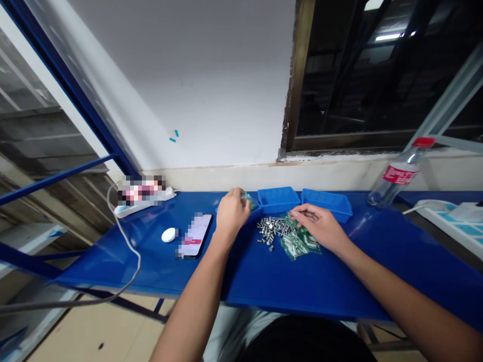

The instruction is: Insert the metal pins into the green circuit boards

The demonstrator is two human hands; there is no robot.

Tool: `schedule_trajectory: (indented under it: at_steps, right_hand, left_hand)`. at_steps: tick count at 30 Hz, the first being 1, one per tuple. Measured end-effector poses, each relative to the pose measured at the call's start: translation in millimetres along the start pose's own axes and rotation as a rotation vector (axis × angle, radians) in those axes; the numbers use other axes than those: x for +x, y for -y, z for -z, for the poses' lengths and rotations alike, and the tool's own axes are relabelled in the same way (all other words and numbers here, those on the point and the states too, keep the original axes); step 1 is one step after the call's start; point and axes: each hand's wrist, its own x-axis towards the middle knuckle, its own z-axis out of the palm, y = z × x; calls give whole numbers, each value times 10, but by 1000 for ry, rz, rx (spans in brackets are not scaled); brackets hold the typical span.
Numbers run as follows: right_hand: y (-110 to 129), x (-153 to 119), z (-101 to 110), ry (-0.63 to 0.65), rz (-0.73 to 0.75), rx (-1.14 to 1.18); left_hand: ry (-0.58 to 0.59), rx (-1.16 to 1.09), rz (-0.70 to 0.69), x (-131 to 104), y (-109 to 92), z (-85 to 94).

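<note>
My left hand [233, 208] is closed at the leftmost blue bin, its fingers pressed together by a small green-tinted plastic bag [249, 201]; that bin is mostly hidden behind the hand. My right hand [315, 222] has thumb and index finger together over the green-tinted bags of hardware [298, 245]; what lies between its fingertips is too small to tell. Loose metal screws and fittings [269, 230] lie in a pile left of the bags. Behind them stand a middle blue bin [278, 206] and a right blue bin [328, 207].
A phone [195, 235] and a round white object [168, 235] lie on the blue table [287, 289] at left, near a power strip [145, 201] and grey cable [132, 246]. A red-capped bottle [398, 173] stands back right, beside a white tray-like object [453, 221].
</note>
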Motion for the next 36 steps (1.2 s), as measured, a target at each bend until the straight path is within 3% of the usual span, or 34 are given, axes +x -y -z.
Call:
schedule_trajectory:
  at_steps: [3,8,12,16,21,24,31,36]
  right_hand:
    - [13,-8,10,3,66,-133]
    - [51,-33,4,69,295,-465]
    - [34,-41,-48,136,472,-542]
    - [20,-21,-146,221,568,-584]
    - [-9,44,-285,295,612,-684]
    - [-57,80,-330,267,564,-724]
    - [-142,76,-360,207,543,-801]
    - [-130,66,-401,200,570,-818]
  left_hand:
    - [81,161,76,7,53,8]
    - [196,321,158,-2,72,-7]
    - [123,314,134,-8,47,7]
    - [2,182,-28,-17,-54,32]
    - [47,-76,-313,-102,-257,-91]
    - [101,-210,-414,-180,-367,-220]
    - [191,-378,-458,-275,-477,-370]
    - [169,-465,-426,-259,-466,-388]
